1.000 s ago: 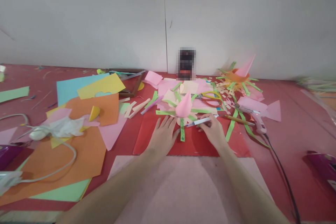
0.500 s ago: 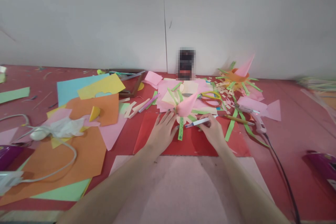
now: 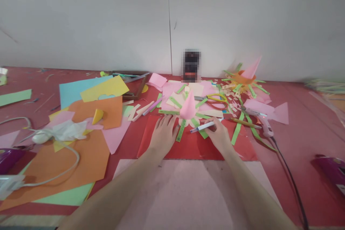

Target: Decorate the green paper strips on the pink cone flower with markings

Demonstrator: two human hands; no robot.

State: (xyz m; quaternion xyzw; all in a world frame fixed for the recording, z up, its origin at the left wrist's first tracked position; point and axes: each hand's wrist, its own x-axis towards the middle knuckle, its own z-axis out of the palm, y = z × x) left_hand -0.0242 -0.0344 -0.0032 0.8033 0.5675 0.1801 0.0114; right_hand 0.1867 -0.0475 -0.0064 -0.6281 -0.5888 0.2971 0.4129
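A pink paper cone (image 3: 188, 107) stands on a pale scalloped base with several green paper strips fanning out around it. One strip (image 3: 181, 131), marked with drawn loops and a star, points toward me. My left hand (image 3: 165, 132) lies with fingers spread at the left edge of this paper piece, its thumb beside the marked strip. In my right hand (image 3: 217, 132) is a white marker (image 3: 206, 126), its tip pointing left, above a green strip (image 3: 202, 132) with no marks that I can make out. A red board (image 3: 167, 152) lies underneath.
Scissors (image 3: 217, 97) with yellow and red handles lie behind the cone. To the right are a glue gun (image 3: 265, 124) with a black cord and a second cone piece (image 3: 250, 72). Orange paper (image 3: 88, 158), other coloured sheets and a white cable (image 3: 77, 161) cover the left.
The paper piece has turned clockwise: the marked strip has swung left toward my left hand, and another strip now lies near the marker. My right hand keeps holding the marker in about the same place.
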